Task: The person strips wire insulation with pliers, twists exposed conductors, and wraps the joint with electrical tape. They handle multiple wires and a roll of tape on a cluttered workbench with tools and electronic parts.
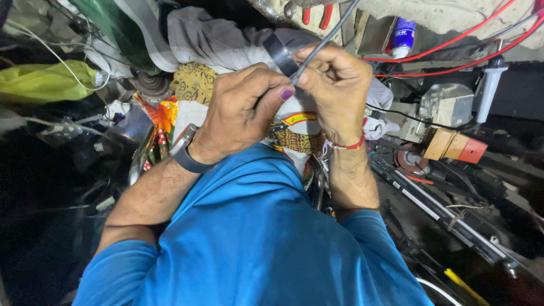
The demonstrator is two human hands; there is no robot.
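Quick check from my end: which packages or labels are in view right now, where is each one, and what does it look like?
Spray can: top edge, right of the hands; upright cylinder, blue label band, white body.
Printed packet: just below the left hand and right hand; yellow label strip with red edge, patterned brown-yellow below.
Yellow bag: far left; crumpled plastic.
No screens or signs show.

A black tape strip (281, 54) lies against a grey cable (323, 42). The left hand (238, 110) wears a grey watch (186, 152), the right hand (334, 90) a red thread band (348, 146). Sleeves and shirt (255, 243) are bright blue; 2 red wires (453, 54) cross above, beside a yellow-green bag (45, 79).
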